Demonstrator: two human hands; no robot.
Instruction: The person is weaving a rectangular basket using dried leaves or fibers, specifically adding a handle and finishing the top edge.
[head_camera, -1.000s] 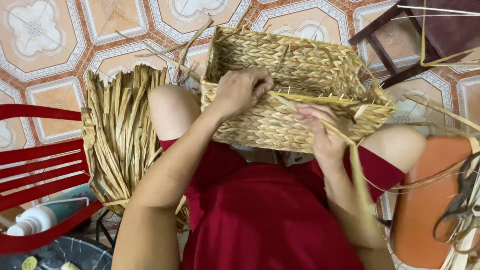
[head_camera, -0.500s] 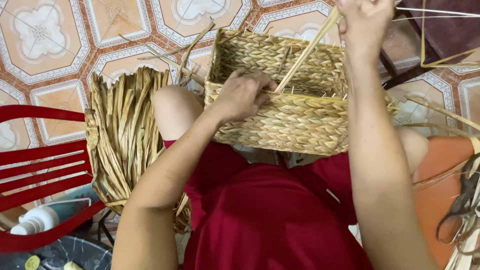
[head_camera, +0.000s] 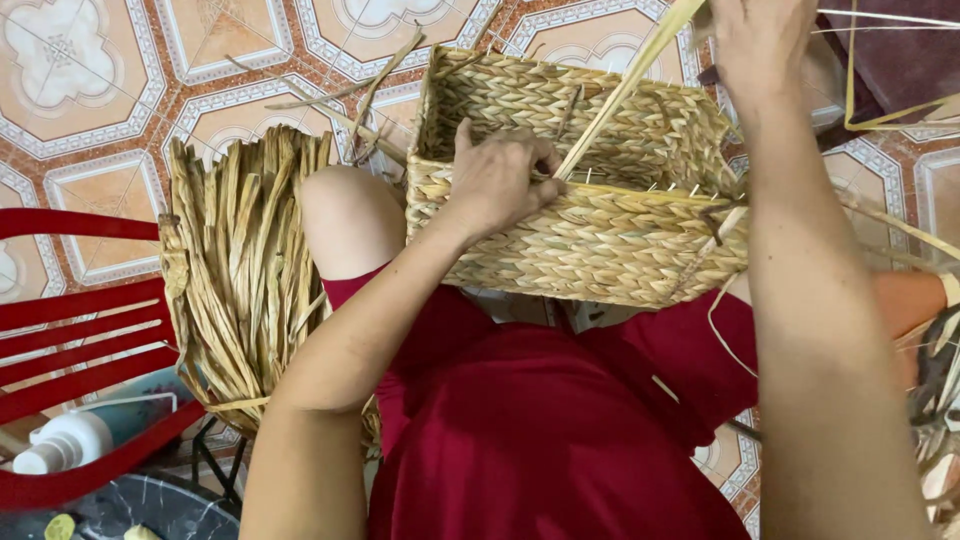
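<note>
A rectangular woven straw basket (head_camera: 620, 240) rests on my lap, its opening facing away from me. My left hand (head_camera: 500, 180) grips its near rim, fingers curled over the edge. My right hand (head_camera: 755, 35) is raised high at the top of the view, shut on a long pale straw strand (head_camera: 610, 105) that runs taut down to the rim beside my left hand. Short straw ends stick up along the rim.
A thick bundle of dried straw (head_camera: 245, 270) lies to the left of my knee. A red plastic chair (head_camera: 70, 350) stands at the far left, a white bottle (head_camera: 60, 445) below it. A dark wooden stool (head_camera: 890, 60) and a wire frame are at the top right, on a patterned tile floor (head_camera: 90, 90).
My right hand has risen from the basket's right front side to above its far edge, pulling the straw strand up and taut. My left hand stays on the rim.
</note>
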